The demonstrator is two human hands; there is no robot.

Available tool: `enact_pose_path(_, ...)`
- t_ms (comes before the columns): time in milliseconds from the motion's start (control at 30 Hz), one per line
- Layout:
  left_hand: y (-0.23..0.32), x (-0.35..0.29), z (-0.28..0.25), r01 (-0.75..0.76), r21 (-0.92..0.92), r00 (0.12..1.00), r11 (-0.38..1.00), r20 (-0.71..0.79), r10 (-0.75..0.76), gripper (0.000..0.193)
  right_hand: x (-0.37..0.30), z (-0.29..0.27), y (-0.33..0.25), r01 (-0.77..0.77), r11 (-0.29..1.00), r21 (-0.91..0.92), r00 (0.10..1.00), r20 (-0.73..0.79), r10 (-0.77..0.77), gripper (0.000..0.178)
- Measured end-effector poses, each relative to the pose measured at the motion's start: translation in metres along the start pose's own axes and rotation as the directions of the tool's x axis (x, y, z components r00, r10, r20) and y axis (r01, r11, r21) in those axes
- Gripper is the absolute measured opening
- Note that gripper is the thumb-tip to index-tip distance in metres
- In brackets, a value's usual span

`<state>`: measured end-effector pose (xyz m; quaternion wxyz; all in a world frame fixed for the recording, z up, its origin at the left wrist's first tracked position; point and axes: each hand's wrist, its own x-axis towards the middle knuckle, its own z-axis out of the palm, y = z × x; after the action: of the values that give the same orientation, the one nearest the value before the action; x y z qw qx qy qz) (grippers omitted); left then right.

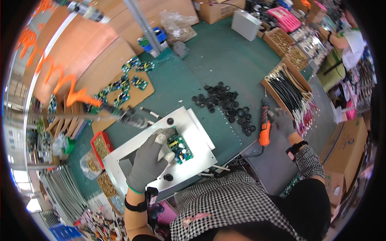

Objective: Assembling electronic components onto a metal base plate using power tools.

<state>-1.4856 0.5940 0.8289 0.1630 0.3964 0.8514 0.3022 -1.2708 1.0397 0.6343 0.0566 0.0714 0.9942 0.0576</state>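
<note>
My left hand (146, 162), in a grey glove with pale fingertips, has its thumb and fingers closed around the left side of a green circuit board (181, 149). The board lies on a flat silver metal panel (193, 138), and the glove hides its left edge. Two black round grommets sit in the panel, an upper grommet (170, 121) and a lower grommet (168, 177). My gloved right hand (284, 123) is at the right with fingers apart, just beside an orange and black electric screwdriver (264, 126) on the table; it holds nothing that I can see.
Loose black grommets (225, 100) are heaped mid-table. Cables fill a cardboard box (286, 64) at the right. More circuit boards (120, 86) lie on cardboard at the far left. A pneumatic screwdriver (130, 118) hangs on an orange coiled hose (76, 94). A red bin (106, 138) holds screws.
</note>
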Motion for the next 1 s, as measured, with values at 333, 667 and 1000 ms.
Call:
enact_pose_path(333,-0.017,-0.095,-0.002,0.14,-0.275,0.895,0.951,-0.375,-0.24,0.052,0.032,0.006,-0.014,0.59,0.807,-0.038,0.769,-0.28,-0.575,0.028)
enact_pose_path(667,0.009,-0.065,0.041,-0.276,-0.252,0.932,0.928,-0.308,0.193,0.056,0.026,-0.249,-0.118,0.655,0.284,0.701,0.743,-0.529,-0.41,0.032)
enact_pose_path(1000,0.031,-0.077,0.051,-0.247,-0.35,0.901,0.903,-0.425,0.082,0.052,-0.001,-0.277,-0.294,0.557,-0.176,0.812,0.829,-0.555,0.064,0.082)
